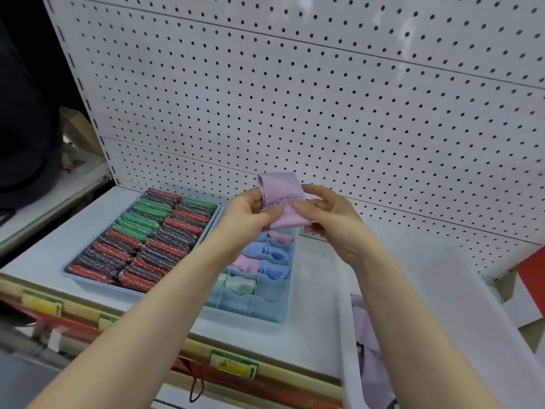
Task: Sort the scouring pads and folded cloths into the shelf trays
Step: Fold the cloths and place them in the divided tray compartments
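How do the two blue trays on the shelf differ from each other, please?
The left tray is one open bin, while the divided tray is split into small cells. The left tray is packed full of red, green and dark scouring pads; the divided tray holds folded cloths in pink, blue and pale green, with its nearest cells unfilled. Both are pale blue and sit side by side.

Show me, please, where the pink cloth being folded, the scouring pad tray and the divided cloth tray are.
pink cloth (280,188), head view, upper folded part above the fingers.
scouring pad tray (77,278), head view, front left rim.
divided cloth tray (267,305), head view, bare front compartment.
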`<state>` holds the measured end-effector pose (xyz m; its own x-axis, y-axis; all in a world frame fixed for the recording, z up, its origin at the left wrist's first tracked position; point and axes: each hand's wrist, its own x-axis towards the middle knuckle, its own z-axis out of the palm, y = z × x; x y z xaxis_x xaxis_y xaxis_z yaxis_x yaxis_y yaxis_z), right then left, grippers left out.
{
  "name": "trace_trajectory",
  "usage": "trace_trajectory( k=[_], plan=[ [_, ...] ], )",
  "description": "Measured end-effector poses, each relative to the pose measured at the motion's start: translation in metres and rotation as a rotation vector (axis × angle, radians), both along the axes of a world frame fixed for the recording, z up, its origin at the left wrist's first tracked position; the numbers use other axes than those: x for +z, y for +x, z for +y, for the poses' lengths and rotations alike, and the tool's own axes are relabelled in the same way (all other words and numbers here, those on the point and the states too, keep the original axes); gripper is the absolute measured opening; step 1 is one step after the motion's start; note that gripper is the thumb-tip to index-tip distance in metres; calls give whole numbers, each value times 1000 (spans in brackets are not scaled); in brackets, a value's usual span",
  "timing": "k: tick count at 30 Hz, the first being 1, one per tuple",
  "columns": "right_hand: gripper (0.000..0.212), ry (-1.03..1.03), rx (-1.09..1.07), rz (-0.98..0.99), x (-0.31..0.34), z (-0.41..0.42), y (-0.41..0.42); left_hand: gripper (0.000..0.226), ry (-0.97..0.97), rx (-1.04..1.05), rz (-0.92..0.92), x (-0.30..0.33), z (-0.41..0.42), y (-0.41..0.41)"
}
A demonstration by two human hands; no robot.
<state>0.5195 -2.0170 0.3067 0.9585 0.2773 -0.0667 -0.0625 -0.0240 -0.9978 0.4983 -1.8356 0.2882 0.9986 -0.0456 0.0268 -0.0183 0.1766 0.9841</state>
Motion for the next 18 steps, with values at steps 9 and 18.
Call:
trace_trajectory(
  k=[9, 18],
  plan=[
    [37, 183, 46, 33, -25, 13, -2, 31, 64, 0, -25, -12, 22, -5],
    [23, -131, 11, 62, -39, 41, -8, 19, 124, 32, 40, -39, 46, -13]
  ],
)
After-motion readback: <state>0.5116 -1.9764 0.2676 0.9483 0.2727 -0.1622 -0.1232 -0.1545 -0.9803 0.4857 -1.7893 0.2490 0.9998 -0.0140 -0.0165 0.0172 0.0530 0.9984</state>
